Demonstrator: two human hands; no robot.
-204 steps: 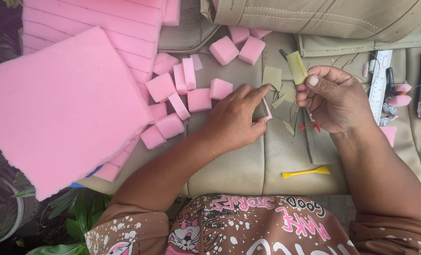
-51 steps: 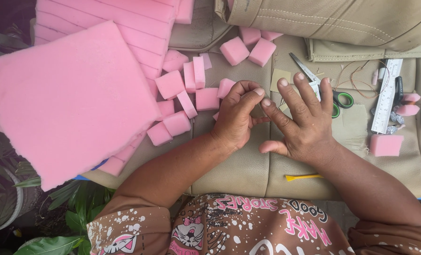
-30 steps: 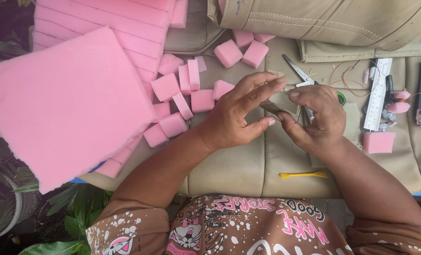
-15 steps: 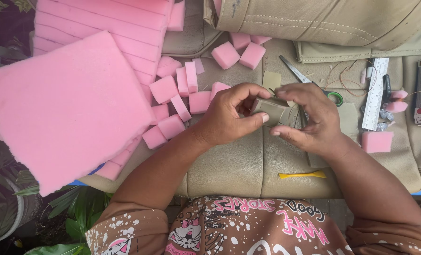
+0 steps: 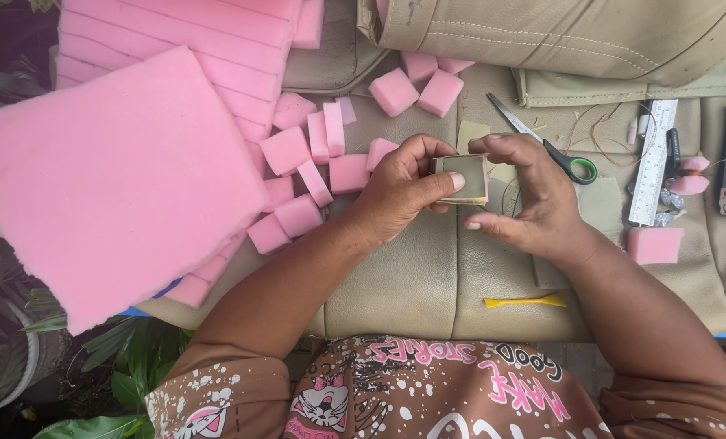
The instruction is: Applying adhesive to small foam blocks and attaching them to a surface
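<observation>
Pink foam sheet (image 5: 111, 179), big slab, well left of the left hand (image 5: 399, 191). Beige leather cushion (image 5: 412, 276) under both hands. Pink foam blocks (image 5: 314, 175) scattered just left of the left hand. Scissors (image 5: 546, 142) just behind the right hand (image 5: 529, 195); yellow plastic tool (image 5: 525, 302) nearer the body, below it. Both hands curled, fingertips pinching a small beige-covered square piece (image 5: 463, 177) between them, held just above the cushion. Risk: covering could slip or crease if either pinch loosens, since only fingertips grip it.
</observation>
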